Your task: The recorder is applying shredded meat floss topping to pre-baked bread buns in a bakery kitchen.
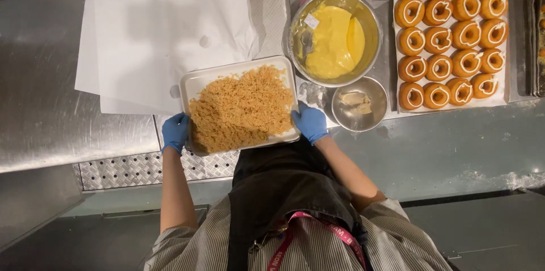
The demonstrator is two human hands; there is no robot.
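Left hand [175, 131] and right hand [310, 122] grip the white rectangular tray [196, 82], heaped with coarse brown crumbs [241, 109]; the round steel bowl [372, 21] holds smooth yellow cream [335, 41].

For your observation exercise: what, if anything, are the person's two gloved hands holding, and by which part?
Both hold the white tray of golden-brown crumbs: the left hand grips its near left corner, the right hand its near right corner.

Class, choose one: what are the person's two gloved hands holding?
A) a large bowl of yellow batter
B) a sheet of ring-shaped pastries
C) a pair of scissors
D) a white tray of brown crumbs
D: the left hand and right hand grip opposite edges of the white tray heaped with brown crumbs.
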